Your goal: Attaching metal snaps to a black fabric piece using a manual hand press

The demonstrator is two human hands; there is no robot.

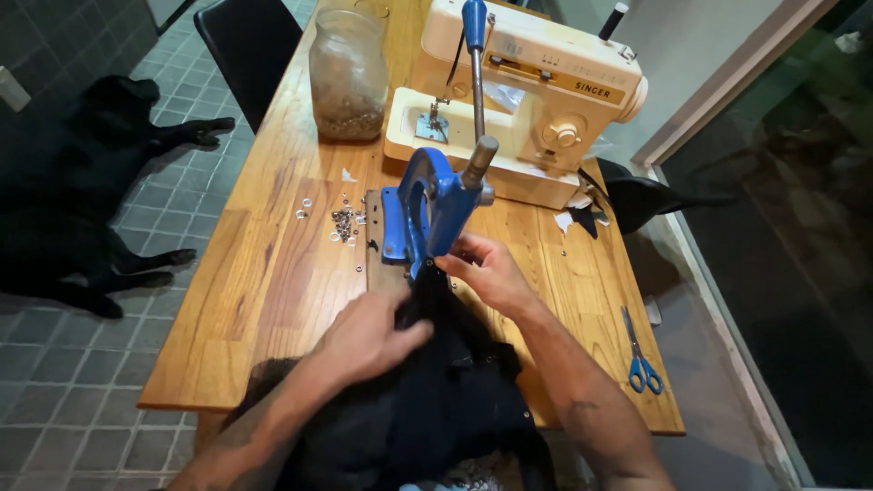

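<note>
A blue hand press (420, 211) with a long lever stands on the wooden table (264, 273). Dark fabric (436, 391) runs from my lap up under the press head. My left hand (368, 336) lies on the fabric and pinches it just below the press. On the fabric's upper edge, at the base of the press, my right hand (486, 271) holds the cloth with its fingertips. A small heap of metal eyelets (344, 223) lies left of the press.
A cream sewing machine (518, 100) and a glass jar (347, 73) stand at the table's far end. Blue-handled scissors (639, 355) lie near the right edge. Fabric scraps (577, 218) lie beside the machine. A black dog (64, 182) rests on the tiled floor at left, beside a black chair (245, 41).
</note>
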